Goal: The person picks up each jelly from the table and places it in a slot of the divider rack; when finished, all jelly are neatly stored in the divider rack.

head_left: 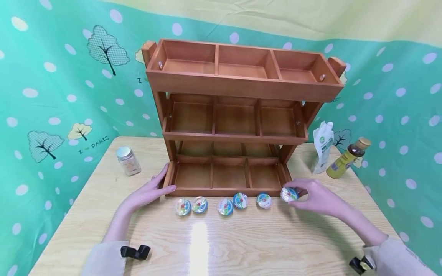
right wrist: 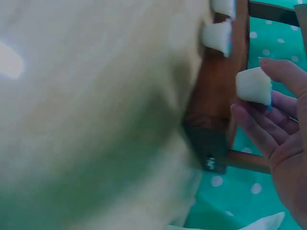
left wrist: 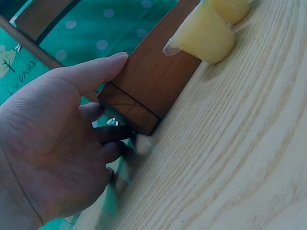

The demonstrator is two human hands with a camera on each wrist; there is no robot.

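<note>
A brown three-tier wooden rack [head_left: 221, 191] stands on the table, each tier split into three compartments. My left hand [head_left: 152, 191] holds the rack's lower left corner, thumb [left wrist: 103, 69] on the front board and the other fingers bent against the side. Near the lower right corner, my right hand [head_left: 315, 195] pinches a small jelly cup [right wrist: 254, 86] between thumb and fingers, raised off the table. Several more jelly cups with printed foil lids, among them one jelly cup [head_left: 264, 200], line the rack's front edge. The left wrist view shows a yellow jelly cup [left wrist: 206, 36] close by.
On the left of the table [head_left: 235, 245] is a clear jar [head_left: 128, 161] with a silvery lid. To the rack's right stand a white pouch [head_left: 322, 147] and a yellow-labelled bottle [head_left: 347, 159]. A green dotted cloth [head_left: 62, 99] hangs behind and around the table.
</note>
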